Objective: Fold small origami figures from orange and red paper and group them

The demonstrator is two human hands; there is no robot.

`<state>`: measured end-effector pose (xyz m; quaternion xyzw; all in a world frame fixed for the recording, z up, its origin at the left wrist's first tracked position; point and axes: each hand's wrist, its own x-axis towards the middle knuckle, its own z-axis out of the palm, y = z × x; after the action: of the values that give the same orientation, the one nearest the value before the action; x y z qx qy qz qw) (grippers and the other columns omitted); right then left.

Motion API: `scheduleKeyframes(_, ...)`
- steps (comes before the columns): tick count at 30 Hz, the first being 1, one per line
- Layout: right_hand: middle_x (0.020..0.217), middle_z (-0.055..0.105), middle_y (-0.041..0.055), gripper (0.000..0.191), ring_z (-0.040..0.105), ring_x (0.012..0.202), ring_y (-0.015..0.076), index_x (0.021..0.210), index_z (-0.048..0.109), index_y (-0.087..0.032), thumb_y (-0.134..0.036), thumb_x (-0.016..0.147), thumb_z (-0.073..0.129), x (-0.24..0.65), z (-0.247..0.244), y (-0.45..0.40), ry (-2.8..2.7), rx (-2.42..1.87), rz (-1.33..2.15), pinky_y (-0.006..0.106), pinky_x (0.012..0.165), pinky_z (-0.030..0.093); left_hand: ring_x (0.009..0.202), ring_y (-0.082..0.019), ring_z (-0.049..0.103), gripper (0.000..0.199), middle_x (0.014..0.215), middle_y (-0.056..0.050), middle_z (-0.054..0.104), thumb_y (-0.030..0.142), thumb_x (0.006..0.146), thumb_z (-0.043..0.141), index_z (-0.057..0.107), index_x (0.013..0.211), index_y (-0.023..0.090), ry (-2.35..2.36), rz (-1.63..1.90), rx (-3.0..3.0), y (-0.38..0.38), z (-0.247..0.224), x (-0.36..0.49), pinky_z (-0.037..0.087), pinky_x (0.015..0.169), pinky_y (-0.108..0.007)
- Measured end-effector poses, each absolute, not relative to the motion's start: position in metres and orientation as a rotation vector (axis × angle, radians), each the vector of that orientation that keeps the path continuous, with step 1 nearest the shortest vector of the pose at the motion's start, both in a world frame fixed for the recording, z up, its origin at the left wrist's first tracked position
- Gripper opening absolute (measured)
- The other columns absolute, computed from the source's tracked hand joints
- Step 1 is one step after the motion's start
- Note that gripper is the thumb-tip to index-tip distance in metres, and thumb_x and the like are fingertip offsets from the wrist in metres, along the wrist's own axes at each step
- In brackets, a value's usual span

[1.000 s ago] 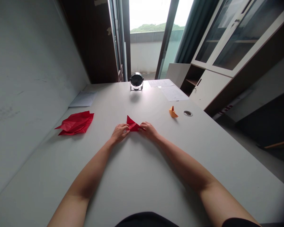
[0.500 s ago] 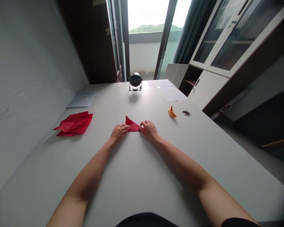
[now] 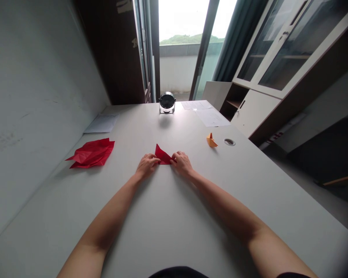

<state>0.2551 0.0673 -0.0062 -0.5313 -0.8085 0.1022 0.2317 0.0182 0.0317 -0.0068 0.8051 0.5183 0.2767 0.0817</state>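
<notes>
Folded red paper (image 3: 163, 156), roughly triangular with one point directed away from the viewer, lies between the two hands on the white table (image 3: 168, 216). The left hand (image 3: 147, 165), fingers drawn narrow, holds its left edge; the right hand (image 3: 182, 162), likewise narrowed, pinches its right corner. Well apart at left rests a heap of creased red paper sheets (image 3: 92, 153); at right stands an orange origami figure (image 3: 211, 141), just beside a round cable grommet (image 3: 229, 142). Farther back lie white papers at left (image 3: 102, 123) and printed sheets at right (image 3: 212, 117). A round black device on a metal stand (image 3: 167, 102) occupies the far edge, before a glass door (image 3: 181, 61).
</notes>
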Motion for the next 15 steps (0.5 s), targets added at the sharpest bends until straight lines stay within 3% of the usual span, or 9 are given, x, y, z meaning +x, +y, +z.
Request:
scheduleKeyframes(6, 0.091, 0.065, 0.0032, 0.002, 0.057, 0.081, 0.0181, 0.092, 0.062, -0.023, -0.021, 0.091, 0.062, 0.258, -0.008, 0.069, -2.126, -1.379, 0.376, 0.028, 0.071, 0.039, 0.106, -0.027, 0.058, 0.026, 0.114, -0.009, 0.065, 0.030, 0.090, 0.061, 0.072, 0.113, 0.027, 1.758, 0.917, 2.253, 0.031, -0.007, 0.017, 0.046, 0.098, -0.045)
scheduleKeyframes(9, 0.095, 0.062, 0.0028, 0.002, 0.057, 0.075, 0.0155, 0.092, 0.060, -0.022, -0.022, 0.092, 0.058, 0.259, -0.007, 0.068, -2.062, -1.284, 0.427, 0.026, 0.068, 0.040, 0.106, -0.028, 0.060, 0.042, 0.112, -0.009, 0.069, 0.033, 0.089, 0.063, 0.062, 0.130, 0.026, 1.756, 0.983, 2.145, 0.030, -0.005, 0.018, 0.047, 0.098, -0.045)
scheduleKeyframes(12, 0.099, 0.058, 0.0041, 0.004, 0.056, 0.075, 0.0150, 0.091, 0.059, -0.022, -0.024, 0.093, 0.056, 0.258, -0.003, 0.066, -2.007, -1.164, 0.435, 0.026, 0.068, 0.042, 0.102, -0.027, 0.066, 0.066, 0.116, -0.008, 0.071, 0.038, 0.088, 0.065, 0.041, 0.149, 0.029, 1.669, 1.080, 1.917, 0.031, -0.005, 0.020, 0.051, 0.091, -0.042)
scheduleKeyframes(15, 0.099, 0.056, 0.0053, 0.008, 0.056, 0.078, 0.0157, 0.087, 0.057, -0.021, -0.025, 0.094, 0.055, 0.257, 0.003, 0.063, -1.969, -1.036, 0.442, 0.026, 0.069, 0.045, 0.099, -0.025, 0.070, 0.075, 0.118, -0.008, 0.071, 0.044, 0.087, 0.067, 0.033, 0.152, 0.029, 1.486, 1.179, 1.691, 0.034, -0.007, 0.022, 0.054, 0.084, -0.038)
